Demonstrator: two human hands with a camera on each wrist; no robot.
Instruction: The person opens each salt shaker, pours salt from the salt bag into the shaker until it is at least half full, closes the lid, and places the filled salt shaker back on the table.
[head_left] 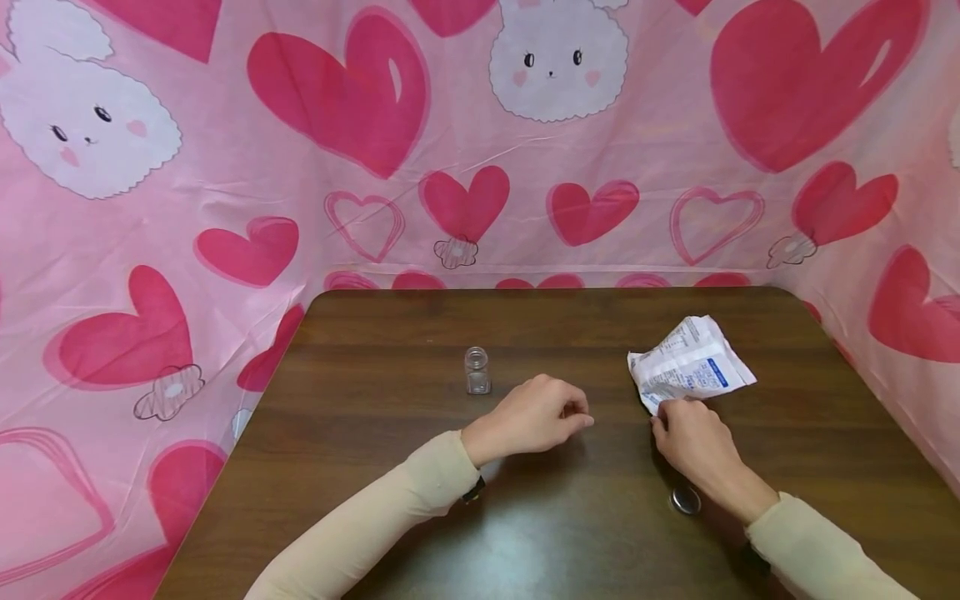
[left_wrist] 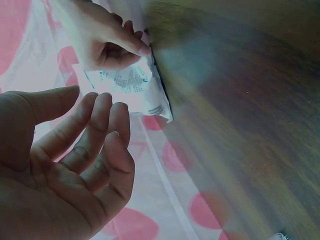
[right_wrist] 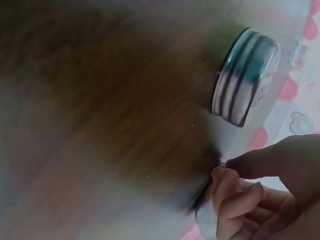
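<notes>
A white printed packet [head_left: 690, 367] with blue and dark lettering lies crumpled toward the table's right side. My right hand [head_left: 696, 446] pinches its near corner between thumb and curled fingers; the left wrist view shows the packet [left_wrist: 132, 90] hanging from that grip. My left hand [head_left: 532, 417] hovers over the middle of the table with loosely bent fingers and holds nothing, its palm showing in the left wrist view. Close to the right wrist sits a metal lid [head_left: 686, 500], ridged around its side, with small dark dots on its top [right_wrist: 260, 85].
A small clear glass jar [head_left: 477, 372] stands uncapped on the brown wooden table [head_left: 375, 350], beyond the left wrist. Pink cloth [head_left: 540, 150] with hearts and rabbit faces hangs behind the table and along both sides.
</notes>
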